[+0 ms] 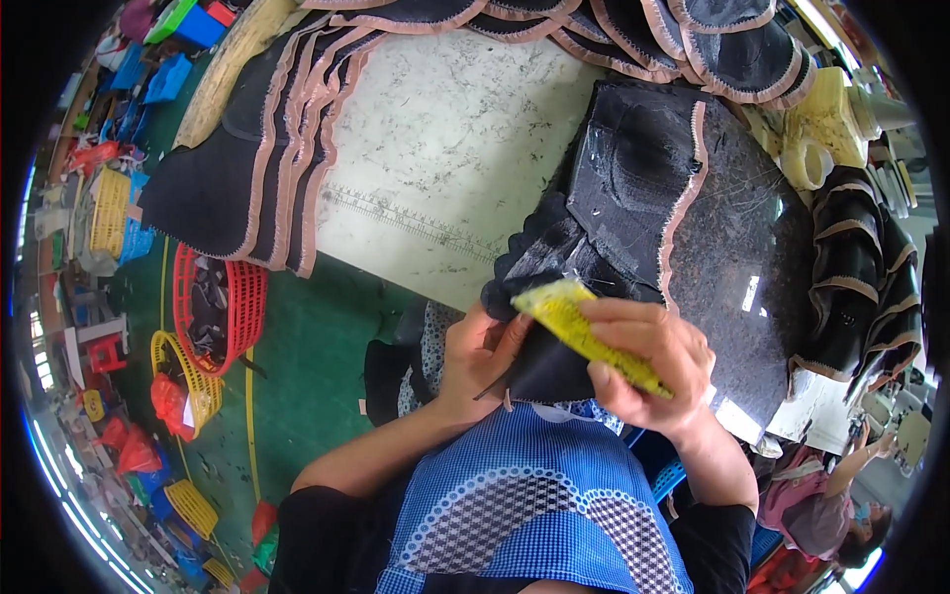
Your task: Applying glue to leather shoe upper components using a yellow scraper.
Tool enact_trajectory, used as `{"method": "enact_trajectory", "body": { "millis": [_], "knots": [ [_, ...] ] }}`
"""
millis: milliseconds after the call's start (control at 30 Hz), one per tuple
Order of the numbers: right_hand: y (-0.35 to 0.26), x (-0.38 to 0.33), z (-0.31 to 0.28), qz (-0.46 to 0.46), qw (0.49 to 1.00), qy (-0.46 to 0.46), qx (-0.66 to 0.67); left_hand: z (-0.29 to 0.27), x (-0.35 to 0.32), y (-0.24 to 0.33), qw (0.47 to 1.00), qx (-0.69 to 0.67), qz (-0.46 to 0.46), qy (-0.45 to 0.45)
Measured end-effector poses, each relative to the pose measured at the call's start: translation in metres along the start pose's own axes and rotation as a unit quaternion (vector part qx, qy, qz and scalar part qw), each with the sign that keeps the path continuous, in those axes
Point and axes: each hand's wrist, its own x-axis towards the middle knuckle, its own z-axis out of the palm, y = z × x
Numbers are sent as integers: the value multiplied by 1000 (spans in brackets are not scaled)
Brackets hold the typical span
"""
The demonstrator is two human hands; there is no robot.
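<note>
My right hand (653, 358) is closed around a yellow, flat, worn strip (584, 332) with a frayed pale tip. That tip is over a black sheet piece (633, 198), which has a pinkish-brown zigzag edging down its right side. My left hand (480, 361) has its fingers curled on the near left edge of this piece, beside the strip's tip. Whitish smears mark the black surface. The piece lies on a dark slab (747, 218), and its near end hangs toward my blue checked apron (524, 465). Some of my left fingertips are hidden.
Similar black pieces (223, 198) overlap at the left; more line the far edge (742, 59) and the right side (846, 277). A stained white board (445, 129) lies between. A yellow jug (821, 119) stands far right. Red (252, 307) and yellow baskets (203, 391) are at left.
</note>
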Motion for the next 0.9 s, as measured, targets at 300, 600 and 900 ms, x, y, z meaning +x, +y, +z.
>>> {"method": "enact_trajectory", "body": {
  "millis": [300,600,900],
  "knots": [
    [4,-1,2,-26,999,-15,20,-4,-1,0,998,59,27,-17],
    [46,25,-44,223,970,-47,88,5,6,4,1000,-16,-3,-6],
    [53,59,-67,281,943,123,131,3,7,10,1000,4,-13,-18]
  ]
}}
